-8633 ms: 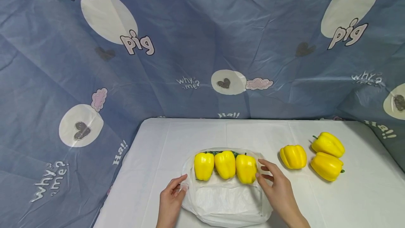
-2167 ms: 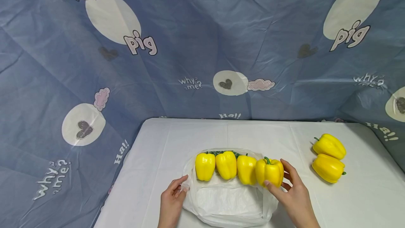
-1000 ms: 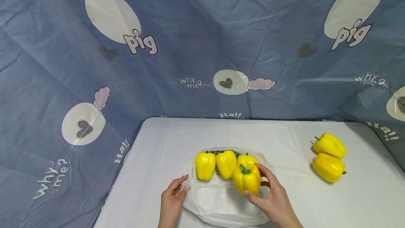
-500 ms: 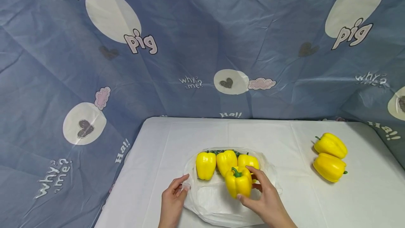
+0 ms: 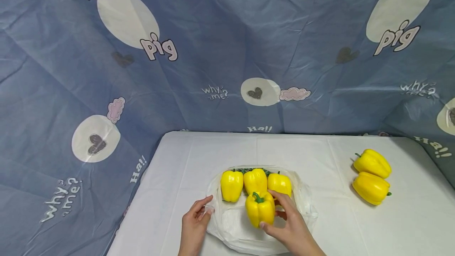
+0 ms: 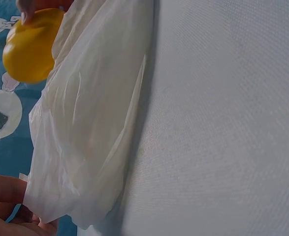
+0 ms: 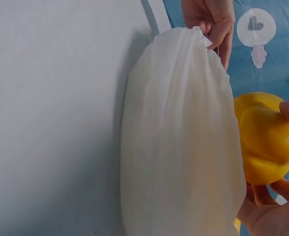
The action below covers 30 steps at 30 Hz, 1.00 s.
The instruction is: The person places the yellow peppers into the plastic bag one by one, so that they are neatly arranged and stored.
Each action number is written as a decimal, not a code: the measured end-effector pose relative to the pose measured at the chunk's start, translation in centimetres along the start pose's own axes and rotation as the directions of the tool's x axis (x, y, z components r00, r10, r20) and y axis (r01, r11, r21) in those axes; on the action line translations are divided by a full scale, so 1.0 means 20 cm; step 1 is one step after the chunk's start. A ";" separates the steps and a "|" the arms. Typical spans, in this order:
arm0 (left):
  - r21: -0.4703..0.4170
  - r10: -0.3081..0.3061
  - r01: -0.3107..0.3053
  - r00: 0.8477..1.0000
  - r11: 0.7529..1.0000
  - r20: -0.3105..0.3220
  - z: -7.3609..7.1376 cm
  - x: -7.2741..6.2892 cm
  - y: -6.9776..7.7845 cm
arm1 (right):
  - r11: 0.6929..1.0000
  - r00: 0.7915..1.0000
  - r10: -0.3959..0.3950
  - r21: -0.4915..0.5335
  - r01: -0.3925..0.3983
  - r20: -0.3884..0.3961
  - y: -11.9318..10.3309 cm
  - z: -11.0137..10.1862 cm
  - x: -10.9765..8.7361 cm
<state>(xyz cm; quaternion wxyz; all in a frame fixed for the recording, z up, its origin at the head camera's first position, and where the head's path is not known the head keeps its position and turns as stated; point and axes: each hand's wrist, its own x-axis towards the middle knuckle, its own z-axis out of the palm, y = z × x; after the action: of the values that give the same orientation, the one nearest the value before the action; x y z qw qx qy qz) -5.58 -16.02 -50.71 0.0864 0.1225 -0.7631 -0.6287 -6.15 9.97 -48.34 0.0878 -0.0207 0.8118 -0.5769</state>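
My right hand (image 5: 293, 222) grips a yellow bell pepper (image 5: 260, 209) with a green stem, thumb low on its front and fingers along its right side. The pepper is over the front part of a white plastic bag (image 5: 227, 234), whose mouth is spread wide. Behind it, three more yellow peppers lie in a row in the bag, among them the left one (image 5: 232, 187). My left hand (image 5: 193, 222) pinches the bag's left rim; in the left wrist view its fingers (image 6: 6, 189) are at the gathered plastic. In the right wrist view the held pepper (image 7: 262, 142) shows beside the bag's outer wall.
Two yellow peppers, a rear one (image 5: 372, 164) and a front one (image 5: 371, 188), lie against each other on the right of the white-covered table (image 5: 199, 149). A blue printed cloth (image 5: 199, 50) hangs behind and at the sides.
The right hand has taken the pepper that lay nearest the bag and carried it leftward and toward the front over the bag. The left hand has stayed at the rim.
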 end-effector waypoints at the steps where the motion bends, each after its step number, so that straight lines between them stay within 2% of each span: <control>1: 0.001 -0.001 0.001 1.000 1.000 0.001 0.00 0.00 0.00 | 1.000 1.000 -0.003 0.006 0.003 0.006 0.00 0.00 0.00; 7: -0.001 -0.017 0.017 1.000 1.000 0.003 0.00 0.00 0.00 | 0.998 0.999 -0.009 0.058 0.006 0.053 0.01 0.02 0.00; 15: 0.007 0.005 -0.005 1.000 1.000 0.001 0.00 0.00 -0.01 | 0.996 0.991 -0.003 0.084 -0.008 0.131 0.03 0.05 0.02; 25: 0.024 -0.012 0.012 1.000 1.000 0.000 0.00 0.00 0.00 | 0.995 0.975 -0.060 0.095 0.041 0.216 0.06 0.10 0.04; 30: 0.016 -0.006 0.006 1.000 1.000 -0.004 0.00 0.00 0.00 | 0.994 0.964 -0.053 0.106 0.026 0.260 0.08 0.12 0.06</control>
<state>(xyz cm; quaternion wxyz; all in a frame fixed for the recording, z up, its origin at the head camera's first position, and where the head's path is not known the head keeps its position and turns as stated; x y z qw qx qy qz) -5.55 -16.01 -50.62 0.0851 0.1265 -0.7676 -0.6225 -6.76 8.18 -50.65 0.1838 -0.1083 0.7620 -0.6114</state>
